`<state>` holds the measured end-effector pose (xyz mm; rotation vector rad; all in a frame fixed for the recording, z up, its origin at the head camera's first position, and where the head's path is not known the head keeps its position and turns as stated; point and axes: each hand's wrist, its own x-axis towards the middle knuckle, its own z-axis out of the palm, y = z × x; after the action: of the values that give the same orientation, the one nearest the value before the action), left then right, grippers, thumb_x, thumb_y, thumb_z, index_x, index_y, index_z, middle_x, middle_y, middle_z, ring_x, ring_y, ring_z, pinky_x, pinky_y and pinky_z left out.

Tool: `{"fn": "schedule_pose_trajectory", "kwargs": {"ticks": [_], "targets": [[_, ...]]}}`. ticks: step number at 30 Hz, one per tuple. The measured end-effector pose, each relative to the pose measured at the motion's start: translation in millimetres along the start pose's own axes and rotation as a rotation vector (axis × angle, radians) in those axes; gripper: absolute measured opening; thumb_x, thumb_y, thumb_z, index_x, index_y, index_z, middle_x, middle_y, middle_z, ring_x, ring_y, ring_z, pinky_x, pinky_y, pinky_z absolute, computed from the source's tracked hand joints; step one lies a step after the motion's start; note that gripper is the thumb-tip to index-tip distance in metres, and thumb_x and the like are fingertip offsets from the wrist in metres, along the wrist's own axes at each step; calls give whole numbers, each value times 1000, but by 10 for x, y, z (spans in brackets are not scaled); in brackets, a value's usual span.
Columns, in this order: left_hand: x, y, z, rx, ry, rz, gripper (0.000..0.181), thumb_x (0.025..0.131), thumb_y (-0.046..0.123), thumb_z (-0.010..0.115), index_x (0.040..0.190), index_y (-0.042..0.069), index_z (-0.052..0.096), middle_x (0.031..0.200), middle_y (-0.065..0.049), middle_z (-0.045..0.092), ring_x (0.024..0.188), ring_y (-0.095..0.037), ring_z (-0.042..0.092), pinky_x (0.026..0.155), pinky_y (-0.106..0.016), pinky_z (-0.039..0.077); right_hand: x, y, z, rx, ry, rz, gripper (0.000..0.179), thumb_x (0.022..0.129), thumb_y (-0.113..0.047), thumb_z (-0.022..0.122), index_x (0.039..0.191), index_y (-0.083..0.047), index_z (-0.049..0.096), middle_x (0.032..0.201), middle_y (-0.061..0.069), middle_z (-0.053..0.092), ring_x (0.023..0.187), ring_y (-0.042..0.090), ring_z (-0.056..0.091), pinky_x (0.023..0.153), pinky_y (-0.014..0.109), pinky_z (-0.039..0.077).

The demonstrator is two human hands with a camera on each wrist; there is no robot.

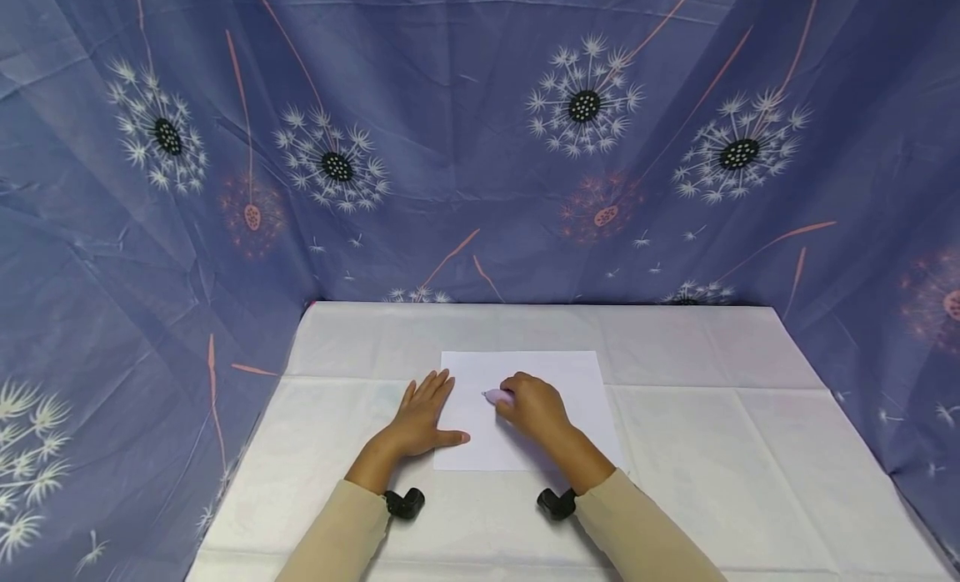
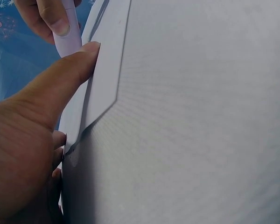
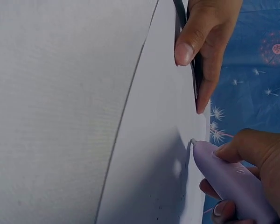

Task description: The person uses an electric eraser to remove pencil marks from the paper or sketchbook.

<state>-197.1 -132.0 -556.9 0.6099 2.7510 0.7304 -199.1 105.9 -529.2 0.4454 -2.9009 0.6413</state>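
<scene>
A white sheet of paper (image 1: 555, 369) lies on the white-covered table. My left hand (image 1: 420, 419) rests on its left edge, fingers straight and thumb stretched out to the right. In my right hand (image 1: 536, 407) I grip a lavender pen-shaped tool (image 3: 235, 182) with a thick rounded body and a narrow metal tip. My right thumb (image 3: 242, 147) lies along the top of the tool, which points left over the paper. Whether the tip touches the sheet I cannot tell. The left wrist view shows the tool (image 2: 69, 42) just beyond my left thumb (image 2: 60, 77).
The white tablecloth (image 1: 697, 449) has fold creases. A blue curtain (image 1: 450, 148) with dandelion prints hangs behind the table and along both sides. Black wrist devices (image 1: 406, 504) sit at both sleeve cuffs.
</scene>
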Motion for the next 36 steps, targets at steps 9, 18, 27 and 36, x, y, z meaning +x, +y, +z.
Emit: {"fn": "schedule_pose_trajectory", "kwargs": {"ticks": [9, 18, 27, 36], "targets": [[-13, -7, 7, -8, -2, 3, 105, 84, 58, 74, 161, 6, 25, 171, -10, 16, 160, -31, 8, 128, -59, 1, 30, -22, 20, 8, 26, -22, 15, 82, -20, 79, 94, -11, 78, 89, 3, 72, 76, 20, 68, 70, 38, 57], [-10, -4, 2, -5, 1, 5, 105, 85, 58, 74, 161, 6, 25, 171, -11, 16, 160, -32, 8, 128, -59, 2, 13, -11, 10, 3, 0, -4, 16, 81, -19, 78, 95, -11, 79, 89, 3, 72, 75, 19, 67, 70, 37, 56], [2, -12, 18, 6, -9, 1, 105, 85, 59, 73, 161, 6, 23, 171, -10, 15, 160, -31, 7, 128, -58, 1, 35, -8, 50, -15, 24, -37, 15, 82, -20, 79, 94, -11, 78, 88, 3, 71, 73, 18, 66, 68, 37, 56], [-5, -10, 0, -8, 2, 0, 106, 84, 59, 74, 161, 7, 24, 171, -10, 16, 160, -31, 7, 128, -58, 1, 26, -51, 13, -28, -9, -8, 18, 85, -22, 79, 97, -9, 78, 89, 4, 71, 76, 20, 68, 71, 38, 58]]}}
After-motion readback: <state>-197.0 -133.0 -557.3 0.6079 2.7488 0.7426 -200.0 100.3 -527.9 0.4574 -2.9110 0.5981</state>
